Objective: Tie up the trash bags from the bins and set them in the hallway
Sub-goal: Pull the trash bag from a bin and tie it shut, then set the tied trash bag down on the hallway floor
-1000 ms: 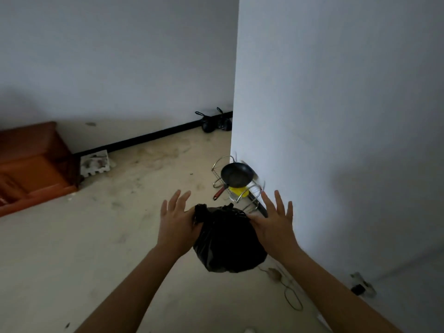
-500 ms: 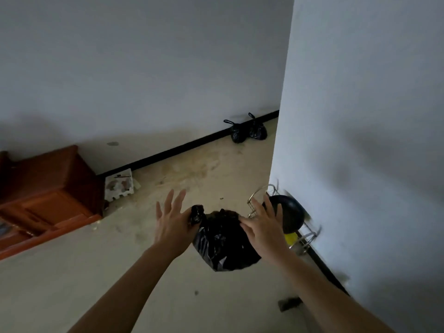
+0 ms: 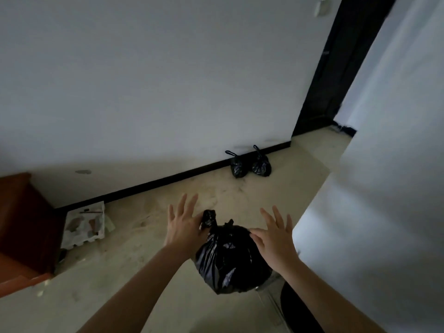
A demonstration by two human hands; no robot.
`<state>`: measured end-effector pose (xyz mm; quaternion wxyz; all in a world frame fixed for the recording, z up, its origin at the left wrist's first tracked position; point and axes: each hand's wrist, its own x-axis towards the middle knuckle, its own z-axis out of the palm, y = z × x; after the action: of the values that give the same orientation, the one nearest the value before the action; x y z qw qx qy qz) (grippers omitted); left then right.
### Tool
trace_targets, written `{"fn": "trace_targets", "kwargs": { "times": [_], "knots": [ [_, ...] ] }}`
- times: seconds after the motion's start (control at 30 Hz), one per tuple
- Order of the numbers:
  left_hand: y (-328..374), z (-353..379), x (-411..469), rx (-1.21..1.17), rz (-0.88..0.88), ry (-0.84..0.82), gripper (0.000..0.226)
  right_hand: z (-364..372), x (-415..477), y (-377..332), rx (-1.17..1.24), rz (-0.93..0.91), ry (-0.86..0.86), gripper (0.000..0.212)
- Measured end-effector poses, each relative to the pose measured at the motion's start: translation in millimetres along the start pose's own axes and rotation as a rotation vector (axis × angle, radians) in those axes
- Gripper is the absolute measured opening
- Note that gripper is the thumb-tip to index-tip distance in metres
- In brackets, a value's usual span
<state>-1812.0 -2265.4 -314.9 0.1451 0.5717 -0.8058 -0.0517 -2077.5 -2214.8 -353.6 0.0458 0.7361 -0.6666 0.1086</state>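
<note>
A full black trash bag (image 3: 230, 258) hangs in the air in front of me, between both hands. My left hand (image 3: 185, 227) pinches one knotted ear of the bag at its top left, the other fingers spread straight. My right hand (image 3: 274, 239) pinches the bag's top right edge with thumb and forefinger, the rest of its fingers also spread. Ahead on the floor, two small tied black bags (image 3: 249, 165) stand side by side against the black baseboard.
A white wall corner (image 3: 384, 188) juts out close on my right. A dark doorway (image 3: 336, 68) opens at the far right. A reddish wooden cabinet (image 3: 21, 224) and a white tray of scraps (image 3: 84, 224) sit left. A dark round pan (image 3: 295, 308) lies below the bag.
I have walked forward and turned right, carrying the bag. The two bags on the floor are nearer and the doorway has come into view. The wire rack has slipped under the bag.
</note>
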Motion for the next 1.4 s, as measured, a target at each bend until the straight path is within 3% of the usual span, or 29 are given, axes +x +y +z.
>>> {"fn": "trace_targets", "kwargs": {
  "times": [0.1,0.27,0.4,0.5,0.6,0.9,1.23,1.4],
  "knots": [
    [-20,-3,101,0.002,0.058,-0.062,0.036,4,82,15,-0.018,0.048,0.022,0.010],
    [-33,14,241,0.037,0.187,-0.118,0.035,38,185,49,0.046,0.161,0.068,0.039],
    [-45,68,355,0.115,0.224,-0.217,0.036,102,278,94,0.096,0.272,0.022,0.036],
    [-52,99,423,0.143,0.195,-0.265,0.033,141,341,123,0.125,0.293,-0.046,0.013],
    [-60,113,504,0.134,0.163,-0.288,0.031,163,419,151,0.167,0.278,-0.101,0.007],
    [-107,162,685,0.104,0.056,-0.377,0.042,210,622,202,0.163,0.203,-0.341,0.015],
    [-214,313,867,0.069,0.131,-0.677,0.036,390,767,218,0.266,0.457,-0.467,0.011],
    [-251,433,928,0.064,0.088,-0.783,0.036,505,810,227,0.307,0.522,-0.559,0.005]
  ]
}}
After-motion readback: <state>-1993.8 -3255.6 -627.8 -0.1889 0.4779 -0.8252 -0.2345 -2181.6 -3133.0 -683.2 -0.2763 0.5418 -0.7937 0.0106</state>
